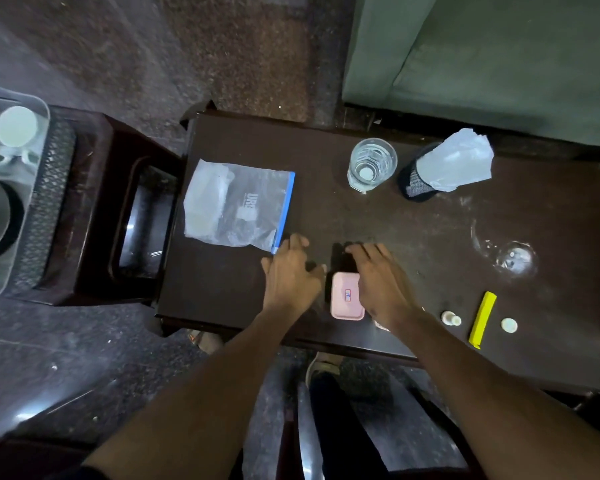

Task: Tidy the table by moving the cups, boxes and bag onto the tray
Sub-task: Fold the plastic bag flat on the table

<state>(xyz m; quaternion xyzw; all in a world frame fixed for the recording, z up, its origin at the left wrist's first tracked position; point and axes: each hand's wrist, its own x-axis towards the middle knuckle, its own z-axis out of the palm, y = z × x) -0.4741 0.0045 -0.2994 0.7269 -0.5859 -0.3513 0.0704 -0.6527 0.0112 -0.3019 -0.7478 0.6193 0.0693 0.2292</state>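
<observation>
Dark wooden worktop (222, 292) carrying scattered small things.

A zip bag (236, 206) lies flat by the left edge; a clear glass cup (371, 166) and a mesh holder (417, 183) stuffed with plastic stand near the far edge. A pink box (346, 301) sits at the near edge; a yellow stick (483, 320) between two small white caps (451, 319) lies toward the near right corner.

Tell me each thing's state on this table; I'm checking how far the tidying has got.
Zip bag: flat on the table, not on the tray.
Glass cup: upright, on the table.
Pink box: lying flat, lid on, between the hands.
Left hand: open, holds nothing.
Right hand: open, over the pink box's edge.
Yellow stick: lying flat.
</observation>
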